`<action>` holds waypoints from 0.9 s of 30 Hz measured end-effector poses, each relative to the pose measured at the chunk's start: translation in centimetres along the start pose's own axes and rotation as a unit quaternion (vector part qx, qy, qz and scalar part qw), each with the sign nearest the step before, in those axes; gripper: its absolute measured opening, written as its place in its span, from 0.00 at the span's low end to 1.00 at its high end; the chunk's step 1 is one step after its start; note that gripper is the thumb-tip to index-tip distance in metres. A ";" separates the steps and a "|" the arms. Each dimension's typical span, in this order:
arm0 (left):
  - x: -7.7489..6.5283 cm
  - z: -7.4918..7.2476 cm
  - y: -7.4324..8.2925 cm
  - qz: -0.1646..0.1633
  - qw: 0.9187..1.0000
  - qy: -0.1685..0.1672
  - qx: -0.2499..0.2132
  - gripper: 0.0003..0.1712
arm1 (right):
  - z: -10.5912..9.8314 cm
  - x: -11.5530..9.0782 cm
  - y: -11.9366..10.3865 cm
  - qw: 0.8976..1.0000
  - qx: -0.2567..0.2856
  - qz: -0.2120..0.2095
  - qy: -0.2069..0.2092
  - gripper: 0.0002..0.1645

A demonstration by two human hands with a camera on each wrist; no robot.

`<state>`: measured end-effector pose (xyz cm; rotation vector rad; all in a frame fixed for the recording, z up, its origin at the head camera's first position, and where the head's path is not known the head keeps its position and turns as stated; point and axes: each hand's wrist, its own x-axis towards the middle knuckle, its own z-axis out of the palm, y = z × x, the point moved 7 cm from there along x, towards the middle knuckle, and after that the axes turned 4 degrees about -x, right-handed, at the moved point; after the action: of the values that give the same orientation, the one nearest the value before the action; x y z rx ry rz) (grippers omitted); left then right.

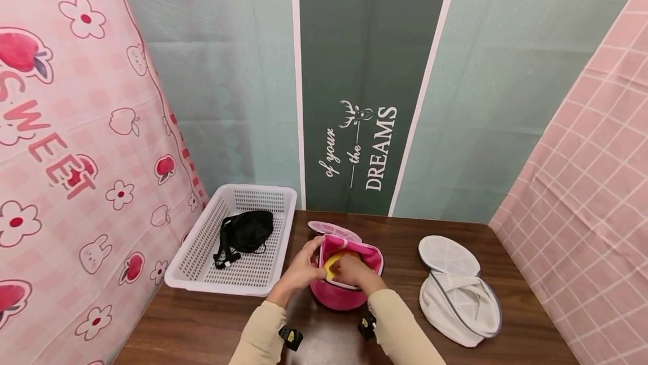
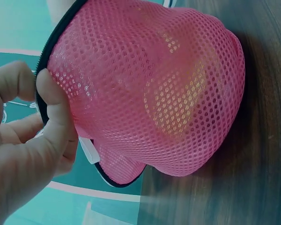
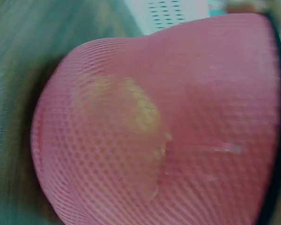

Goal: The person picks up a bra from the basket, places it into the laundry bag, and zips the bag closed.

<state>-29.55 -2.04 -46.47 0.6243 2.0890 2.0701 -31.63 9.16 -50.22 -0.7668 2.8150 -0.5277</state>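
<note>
A pink mesh laundry bag (image 1: 338, 296) stands on the table with its round lid (image 1: 336, 231) folded back behind the opening. My left hand (image 1: 304, 266) pinches the dark zipper rim (image 2: 50, 44) between thumb and fingers, at the bag's left side. My right hand (image 1: 356, 272) reaches down inside the bag, next to a yellow item (image 1: 331, 265). Through the mesh, that yellow item shows as a patch in both wrist views. The right fingertips are hidden in the bag, so I cannot tell whether they grip it.
On the left is a white plastic basket (image 1: 174, 266) with a black strapped fabric item (image 1: 250, 230) inside. A white mesh laundry bag (image 1: 450, 311) lies on the right, its round lid (image 1: 449, 254) flipped back. Curtains stand behind and on both sides of the brown wooden table (image 1: 400, 235).
</note>
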 end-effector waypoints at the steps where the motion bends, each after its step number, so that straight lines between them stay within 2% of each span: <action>1: 0.0 -0.1 0.0 -0.001 1.000 0.002 0.012 0.42 | -0.6 -0.2 -0.2 1.000 0.015 -0.005 0.009 0.13; 5: -0.3 0.0 1.8 -0.001 0.999 0.002 0.053 0.37 | -2.4 -1.3 -0.2 0.996 0.081 -0.005 0.025 0.17; 7: -0.4 0.0 2.3 -0.004 0.998 0.000 0.068 0.35 | -3.0 -1.6 0.1 0.995 0.091 -0.005 0.032 0.19; 10: 0.0 -0.4 0.9 0.002 0.996 0.002 0.088 0.32 | -4.0 -2.1 0.7 0.993 0.104 -0.002 0.055 0.19; 14: 0.5 -1.2 -0.9 0.010 0.995 0.010 0.103 0.28 | -5.7 -2.6 1.9 0.987 0.117 0.011 0.112 0.14; 16: 0.5 -1.5 -1.1 0.007 0.994 0.014 0.107 0.28 | -6.6 -2.9 2.9 0.979 0.133 0.032 0.153 0.12; 20: 0.1 -1.5 -0.4 0.010 0.995 0.015 0.103 0.30 | -7.6 -3.4 5.0 0.959 0.158 0.073 0.225 0.11; 23: -0.3 -1.2 1.1 0.019 0.996 0.010 0.085 0.29 | -7.7 -3.5 6.2 0.947 0.176 0.089 0.255 0.12; 27: -0.7 -1.0 2.5 0.014 0.997 0.013 0.075 0.29 | -7.6 -3.5 7.5 0.930 0.200 0.110 0.287 0.12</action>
<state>-28.82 -3.27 -44.09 0.6525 2.2801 1.9581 -34.08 19.20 -45.77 -0.2279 3.0554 -1.4232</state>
